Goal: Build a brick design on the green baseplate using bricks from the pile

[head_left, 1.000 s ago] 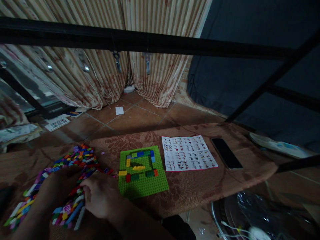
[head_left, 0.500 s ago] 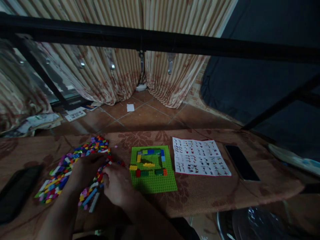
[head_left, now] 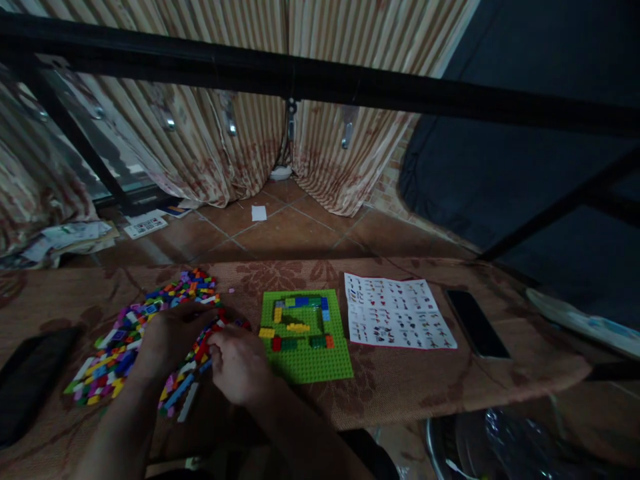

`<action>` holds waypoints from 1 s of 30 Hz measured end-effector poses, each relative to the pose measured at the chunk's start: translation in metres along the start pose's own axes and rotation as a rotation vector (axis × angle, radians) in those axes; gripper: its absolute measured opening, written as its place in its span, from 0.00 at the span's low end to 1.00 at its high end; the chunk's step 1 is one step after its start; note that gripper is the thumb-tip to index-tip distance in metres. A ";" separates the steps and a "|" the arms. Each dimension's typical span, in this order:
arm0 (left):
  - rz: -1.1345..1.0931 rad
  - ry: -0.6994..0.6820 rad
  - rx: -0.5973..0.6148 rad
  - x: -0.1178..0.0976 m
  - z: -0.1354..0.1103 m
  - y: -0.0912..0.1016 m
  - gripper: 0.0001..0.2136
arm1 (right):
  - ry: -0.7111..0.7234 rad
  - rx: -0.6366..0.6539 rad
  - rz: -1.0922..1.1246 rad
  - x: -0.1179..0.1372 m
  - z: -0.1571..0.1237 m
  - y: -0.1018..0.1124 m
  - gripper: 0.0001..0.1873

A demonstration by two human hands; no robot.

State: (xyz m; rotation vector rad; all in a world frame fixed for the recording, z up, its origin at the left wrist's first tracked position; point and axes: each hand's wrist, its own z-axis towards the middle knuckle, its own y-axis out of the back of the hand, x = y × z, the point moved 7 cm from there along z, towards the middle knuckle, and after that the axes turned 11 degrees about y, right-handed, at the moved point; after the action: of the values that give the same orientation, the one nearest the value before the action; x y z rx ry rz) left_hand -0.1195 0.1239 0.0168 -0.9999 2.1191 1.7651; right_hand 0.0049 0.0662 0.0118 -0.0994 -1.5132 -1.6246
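A heap of mixed toy building bricks [head_left: 117,337] lies at the left of the table. My left hand [head_left: 167,340] is over its right part, fingers pointing right; dim light and the back of the hand hide what the fingers do. At the heap's right edge my right hand [head_left: 240,363] has its fingers curled together among red bricks; whatever is between them is too small to name. Right of that hand lies a green baseplate [head_left: 310,367], with an outline of coloured bricks and a yellow piece [head_left: 299,327] inside it.
A printed sheet of small pictures [head_left: 400,313] lies right of the baseplate, beside a dark phone [head_left: 477,323]. Another dark phone-like object [head_left: 35,377] is at the far left. A dark metal bar [head_left: 320,77] crosses beyond the table, before striped curtains [head_left: 240,147].
The view has shifted slightly. My right hand's fingertips have moved a little among the bricks, and more red pieces show beside them. My left hand stays over the heap.
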 end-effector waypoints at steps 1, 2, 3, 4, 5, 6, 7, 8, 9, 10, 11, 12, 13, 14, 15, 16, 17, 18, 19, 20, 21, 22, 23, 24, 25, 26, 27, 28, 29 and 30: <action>0.049 0.006 0.005 -0.003 -0.002 -0.001 0.19 | 0.001 0.003 -0.008 0.000 0.000 0.000 0.09; 0.094 0.008 0.003 -0.006 -0.003 -0.002 0.18 | 0.004 0.005 -0.017 0.000 0.000 0.001 0.09; 0.130 0.003 -0.001 -0.008 -0.004 -0.003 0.18 | 0.009 0.008 -0.023 0.000 0.000 0.001 0.09; 0.159 -0.008 -0.003 -0.010 -0.004 -0.005 0.17 | 0.015 0.009 -0.028 0.000 -0.001 0.001 0.09; 0.186 -0.020 -0.002 -0.012 -0.004 -0.007 0.17 | 0.016 0.010 -0.035 0.000 -0.001 0.002 0.08; 0.213 -0.028 0.003 -0.013 -0.004 -0.009 0.16 | 0.014 0.015 -0.043 -0.001 -0.002 0.002 0.08; 0.238 -0.035 0.012 -0.013 -0.004 -0.011 0.16 | 0.008 0.025 -0.053 -0.002 -0.003 0.003 0.08; 0.258 -0.040 0.022 -0.012 -0.003 -0.012 0.16 | 0.001 0.039 -0.066 -0.003 -0.005 0.002 0.08; 0.277 -0.042 0.029 -0.011 -0.003 -0.014 0.17 | -0.005 0.059 -0.080 -0.004 -0.006 0.002 0.08; 0.293 -0.046 0.029 -0.010 -0.002 -0.014 0.17 | -0.005 0.081 -0.095 -0.004 -0.008 0.000 0.08; 0.306 -0.046 0.027 -0.008 -0.001 -0.014 0.18 | 0.000 0.104 -0.107 -0.004 -0.009 -0.001 0.08; 0.317 -0.043 0.024 -0.007 0.000 -0.014 0.19 | 0.008 0.125 -0.118 -0.003 -0.011 -0.003 0.09; 0.327 -0.037 0.025 -0.004 0.002 -0.014 0.19 | 0.015 0.144 -0.128 -0.003 -0.012 -0.005 0.10; 0.337 -0.026 0.024 -0.002 0.003 -0.014 0.19 | 0.017 0.166 -0.137 -0.002 -0.013 -0.007 0.11; 0.345 -0.015 0.023 0.001 0.004 -0.013 0.19 | 0.014 0.190 -0.145 -0.001 -0.014 -0.010 0.12; 0.351 -0.007 0.021 0.003 0.006 -0.013 0.19 | 0.006 0.216 -0.154 -0.001 -0.015 -0.012 0.12; 0.360 -0.002 0.016 0.005 0.007 -0.013 0.19 | 0.000 0.240 -0.161 -0.001 -0.016 -0.015 0.13; 0.369 -0.005 0.011 0.006 0.007 -0.013 0.19 | -0.001 0.259 -0.168 -0.001 -0.016 -0.018 0.13; 0.379 -0.009 0.009 0.006 0.008 -0.013 0.19 | 0.004 0.268 -0.173 -0.001 -0.016 -0.020 0.12; 0.385 -0.015 0.014 0.007 0.008 -0.013 0.19 | 0.015 0.265 -0.177 0.000 -0.015 -0.022 0.12; 0.387 -0.021 0.026 0.007 0.008 -0.013 0.20 | 0.029 0.256 -0.179 0.000 -0.014 -0.023 0.11; 0.389 -0.026 0.036 0.007 0.007 -0.014 0.20 | 0.044 0.244 -0.179 0.001 -0.013 -0.025 0.10; 0.390 -0.028 0.042 0.007 0.007 -0.013 0.20 | 0.052 0.231 -0.180 0.001 -0.011 -0.027 0.10; 0.389 -0.035 0.047 0.006 0.007 -0.013 0.20 | 0.053 0.221 -0.181 0.000 -0.009 -0.029 0.09; 0.392 -0.039 0.049 0.006 0.007 -0.013 0.20 | 0.047 0.213 -0.183 -0.001 -0.007 -0.031 0.09; 0.396 -0.037 0.054 0.006 0.007 -0.013 0.21 | 0.036 0.206 -0.185 -0.002 -0.005 -0.032 0.09; 0.398 -0.030 0.055 0.006 0.007 -0.012 0.21 | 0.020 0.199 -0.192 -0.002 -0.004 -0.033 0.09; 0.397 -0.021 0.056 0.007 0.008 -0.011 0.21 | 0.005 0.191 -0.202 -0.003 -0.002 -0.034 0.09; 0.394 -0.008 0.052 0.008 0.009 -0.010 0.21 | -0.009 0.182 -0.213 -0.002 -0.001 -0.033 0.09; 0.392 0.001 0.048 0.009 0.010 -0.008 0.21 | -0.012 0.170 -0.225 0.000 0.000 -0.033 0.09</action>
State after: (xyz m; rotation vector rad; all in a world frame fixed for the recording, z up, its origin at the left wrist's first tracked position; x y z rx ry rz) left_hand -0.1238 0.1293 0.0032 -0.6001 2.4770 1.8609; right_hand -0.0156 0.0616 -0.0135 0.1602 -1.7146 -1.6616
